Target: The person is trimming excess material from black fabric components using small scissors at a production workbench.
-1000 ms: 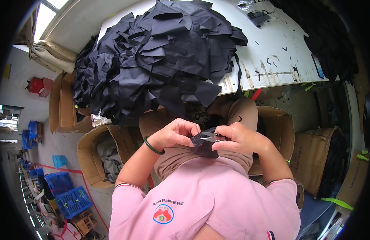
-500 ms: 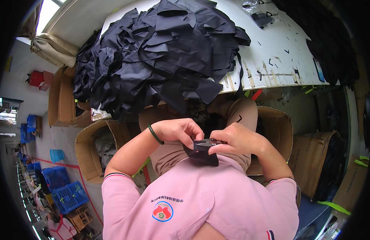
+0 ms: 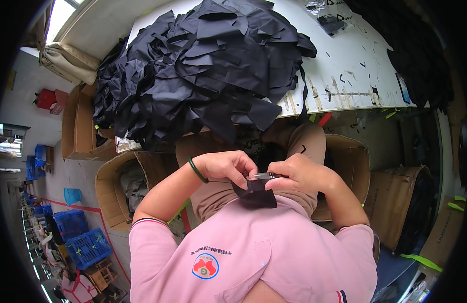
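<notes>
My left hand (image 3: 232, 166) pinches the upper edge of a small black fabric piece (image 3: 257, 195), which hangs over my lap against the pink shirt. Closed around a pair of thread snips (image 3: 264, 176) is my right hand (image 3: 296, 175). The metal blades point left and meet the fabric's top edge, close to my left fingertips. Whether the blades are cutting at this instant is too small to tell. A large heap of black fabric pieces (image 3: 208, 65) covers the table ahead of me, some hanging over its near edge.
The white table (image 3: 339, 70) carries black scraps and a dark phone-like object (image 3: 402, 88) at its right. Open cardboard boxes stand left (image 3: 109, 189) and right (image 3: 352, 177) of my legs. Blue plastic crates (image 3: 87, 248) sit on the floor at far left.
The snips have turned slightly, and their blades now show slimmer along the fabric's top edge. My left hand keeps its pinch in nearly the same place.
</notes>
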A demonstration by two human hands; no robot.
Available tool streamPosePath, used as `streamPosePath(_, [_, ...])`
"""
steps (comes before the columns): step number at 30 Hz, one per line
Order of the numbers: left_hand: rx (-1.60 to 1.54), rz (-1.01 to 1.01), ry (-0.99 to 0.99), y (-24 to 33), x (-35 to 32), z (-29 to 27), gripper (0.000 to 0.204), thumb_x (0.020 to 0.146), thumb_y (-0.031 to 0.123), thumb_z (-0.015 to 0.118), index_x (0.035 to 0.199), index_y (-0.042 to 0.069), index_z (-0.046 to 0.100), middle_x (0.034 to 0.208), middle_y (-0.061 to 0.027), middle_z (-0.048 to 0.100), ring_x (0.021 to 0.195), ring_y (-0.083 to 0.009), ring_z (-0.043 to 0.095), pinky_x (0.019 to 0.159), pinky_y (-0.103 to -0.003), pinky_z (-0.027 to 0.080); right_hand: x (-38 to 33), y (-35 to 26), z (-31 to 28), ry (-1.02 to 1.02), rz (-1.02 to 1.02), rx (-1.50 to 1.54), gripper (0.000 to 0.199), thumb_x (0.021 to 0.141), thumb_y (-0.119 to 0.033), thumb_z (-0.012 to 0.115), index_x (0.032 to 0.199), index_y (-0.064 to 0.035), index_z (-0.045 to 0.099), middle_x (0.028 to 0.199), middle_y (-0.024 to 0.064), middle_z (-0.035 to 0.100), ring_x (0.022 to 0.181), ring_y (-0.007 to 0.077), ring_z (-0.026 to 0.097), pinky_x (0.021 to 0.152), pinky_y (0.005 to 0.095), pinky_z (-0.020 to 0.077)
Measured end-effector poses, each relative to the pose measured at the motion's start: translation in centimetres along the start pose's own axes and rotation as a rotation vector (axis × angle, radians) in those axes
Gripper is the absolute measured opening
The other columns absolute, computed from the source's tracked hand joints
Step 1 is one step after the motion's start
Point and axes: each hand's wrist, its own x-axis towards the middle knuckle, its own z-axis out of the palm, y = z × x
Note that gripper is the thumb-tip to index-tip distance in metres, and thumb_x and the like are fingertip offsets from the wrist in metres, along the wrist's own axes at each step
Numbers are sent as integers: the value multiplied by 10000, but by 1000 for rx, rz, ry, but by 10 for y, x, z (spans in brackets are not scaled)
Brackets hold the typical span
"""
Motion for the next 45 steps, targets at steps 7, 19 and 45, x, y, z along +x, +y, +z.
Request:
streamPosePath(7, [-116, 493, 492, -22, 13, 13, 95, 824, -7, 669, 917, 5, 660, 960, -38, 631, 905, -124, 589, 852, -258, 454, -7, -3, 24, 435, 133, -76, 372, 813, -394, 732, 825, -65, 558, 631, 89, 617, 543, 296, 612, 510, 380, 464])
streamPosePath(19, [8, 622, 606, -21, 13, 26, 69, 856, -21, 643, 919, 3, 656, 970, -50, 621, 913, -127, 577, 860, -274, 450, -2, -5, 21, 446, 172, 4, 345, 829, -381, 718, 833, -73, 561, 637, 93, 615, 570, 307, 615, 522, 397, 466])
streamPosePath(45, [1055, 575, 728, 48, 32, 0, 294, 824, 146, 743, 1082, 46, 645, 1290, -126, 522, 989, -196, 570, 869, -314, 479, -77, 56, 8, 781, 376, 880, 141, 859, -112, 691, 852, -96, 551, 605, -71, 463, 487, 0, 378, 436, 182, 282])
